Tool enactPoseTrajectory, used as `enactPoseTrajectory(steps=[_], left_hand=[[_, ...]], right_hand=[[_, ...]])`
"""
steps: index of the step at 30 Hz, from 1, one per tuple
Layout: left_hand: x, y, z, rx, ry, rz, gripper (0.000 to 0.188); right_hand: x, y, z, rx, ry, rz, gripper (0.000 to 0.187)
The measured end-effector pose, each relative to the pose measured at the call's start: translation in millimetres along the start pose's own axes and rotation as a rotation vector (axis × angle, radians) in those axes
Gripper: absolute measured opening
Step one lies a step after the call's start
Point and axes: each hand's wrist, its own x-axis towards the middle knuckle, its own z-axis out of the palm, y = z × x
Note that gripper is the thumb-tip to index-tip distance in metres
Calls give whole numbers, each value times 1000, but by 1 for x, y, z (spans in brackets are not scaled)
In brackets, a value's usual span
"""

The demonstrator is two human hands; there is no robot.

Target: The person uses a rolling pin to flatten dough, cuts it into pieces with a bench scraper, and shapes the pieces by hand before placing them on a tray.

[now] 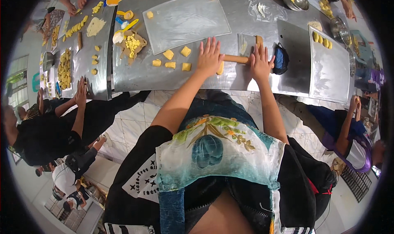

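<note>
A wooden rolling pin [237,59] lies crosswise on the steel table, with an end under each hand. My left hand [210,58] is flat over its left part, fingers stretched forward and slightly apart. My right hand [260,63] rests on the right end, fingers also straight, thumb out to the side. A small piece of yellow dough [220,68] shows beside the left palm, partly hidden by the hand. Several yellow dough pieces [170,65] lie left of my left hand. Beyond my right fingertips is a wooden block or handle [259,40], partly covered.
A pale sheet [186,20] lies ahead with two dough pieces. Yellow chunks sit on brown paper [133,45] at left, near yellow scoops [130,25]. A dark blue pouch-like thing [280,58] and a tray [328,76] lie at right. Co-workers stand on both sides.
</note>
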Motion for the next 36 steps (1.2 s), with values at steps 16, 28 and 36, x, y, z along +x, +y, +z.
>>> enactPoseTrajectory(steps=[16,28,36], left_hand=[[-85,41,-47,3,-212,61,68],[-118,46,-56,-42,-295,114,71],[-30,15,-18,-56,-83,111,69]], right_hand=[[-102,-19,-39,-123,-205,-27,65],[-137,-30,-56,-61,-277,-31,67],[-63,-36,-19,-104,-128,96,71]])
